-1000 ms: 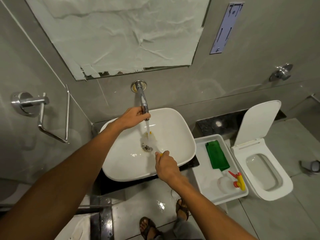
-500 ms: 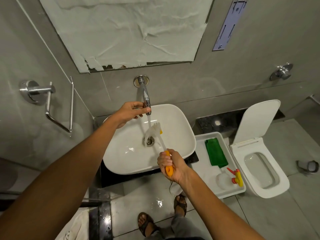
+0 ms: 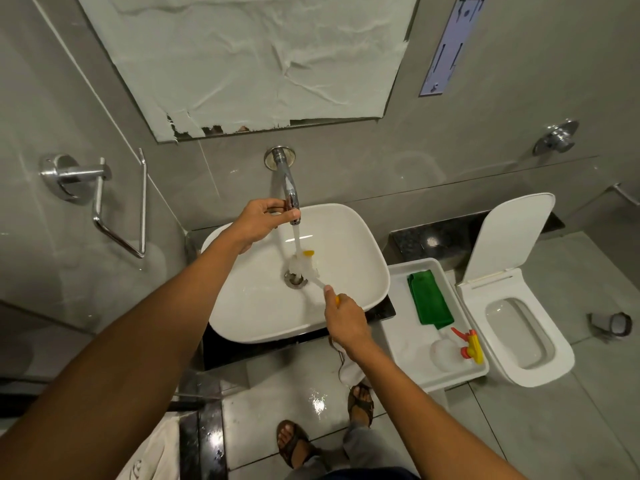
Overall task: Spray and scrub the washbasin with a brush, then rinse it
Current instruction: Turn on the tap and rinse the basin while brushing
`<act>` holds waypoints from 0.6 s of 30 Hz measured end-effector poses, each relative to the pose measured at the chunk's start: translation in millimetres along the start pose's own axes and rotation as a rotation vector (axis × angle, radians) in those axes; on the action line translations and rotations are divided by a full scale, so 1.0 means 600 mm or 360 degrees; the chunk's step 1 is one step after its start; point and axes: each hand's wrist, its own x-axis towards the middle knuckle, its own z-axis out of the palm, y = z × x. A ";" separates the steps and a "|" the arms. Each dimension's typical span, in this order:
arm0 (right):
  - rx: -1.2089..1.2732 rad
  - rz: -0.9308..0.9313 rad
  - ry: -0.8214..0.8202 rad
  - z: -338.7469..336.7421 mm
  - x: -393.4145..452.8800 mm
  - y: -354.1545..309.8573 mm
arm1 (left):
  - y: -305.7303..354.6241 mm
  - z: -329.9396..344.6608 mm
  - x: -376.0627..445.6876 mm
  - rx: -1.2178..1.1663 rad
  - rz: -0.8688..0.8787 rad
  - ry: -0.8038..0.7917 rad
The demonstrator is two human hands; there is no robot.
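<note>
A white washbasin (image 3: 349,233) sits on a dark counter below a chrome wall tap (image 3: 290,188). Water runs from the spout toward the drain (image 3: 295,279). My left hand (image 3: 263,218) grips the end of the tap. My right hand (image 3: 346,318) holds the orange handle of a white-bristled brush (image 3: 305,263), whose head sits in the water stream just above the drain. A spray bottle (image 3: 450,348) with a red and yellow trigger lies in the white tray to the right.
The white tray (image 3: 401,344) right of the basin also holds a folded green cloth (image 3: 429,299). An open toilet (image 3: 519,327) stands further right. A chrome towel holder (image 3: 100,199) is on the left wall. The floor tiles (image 3: 298,396) are wet near my sandalled feet.
My right hand has lowered the brush head back down into the stream above the drain after tilting it up. My left hand stays on the tap and water keeps running.
</note>
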 end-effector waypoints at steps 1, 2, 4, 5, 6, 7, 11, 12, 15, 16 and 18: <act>0.0308 0.0119 -0.0099 0.001 0.002 0.001 | 0.000 0.001 -0.001 -0.0007 -0.0001 0.0003; 0.0649 0.0272 -0.0214 0.000 0.005 0.004 | 0.000 0.003 -0.002 -0.0013 -0.0001 0.0003; 0.1265 0.0621 -0.0448 -0.006 0.009 0.012 | 0.000 0.003 -0.002 -0.0023 -0.0003 0.0011; 0.1524 0.0783 -0.0586 -0.009 0.010 0.016 | 0.000 0.003 -0.001 -0.0024 -0.0005 0.0016; 0.1752 0.0910 -0.0707 -0.012 0.011 0.017 | 0.000 0.003 -0.001 -0.0024 -0.0005 0.0020; 0.1905 0.0989 -0.0793 -0.013 0.011 0.018 | 0.000 0.003 -0.001 -0.0025 -0.0005 0.0021; 0.1614 0.0718 -0.0655 -0.007 0.009 0.020 | 0.000 0.005 -0.002 -0.0012 0.0002 0.0023; 0.1365 0.0555 -0.0528 -0.004 0.008 0.021 | 0.000 0.005 -0.002 -0.0013 0.0002 0.0023; 0.0376 0.0002 -0.0055 0.007 0.002 0.026 | 0.000 0.007 -0.002 -0.0017 0.0004 0.0031; 0.0120 -0.0121 0.0077 0.010 0.001 0.030 | 0.000 0.008 -0.003 -0.0017 0.0003 0.0030; -0.0050 -0.0214 0.0206 0.011 0.002 0.035 | 0.000 0.010 -0.004 -0.0027 -0.0003 0.0034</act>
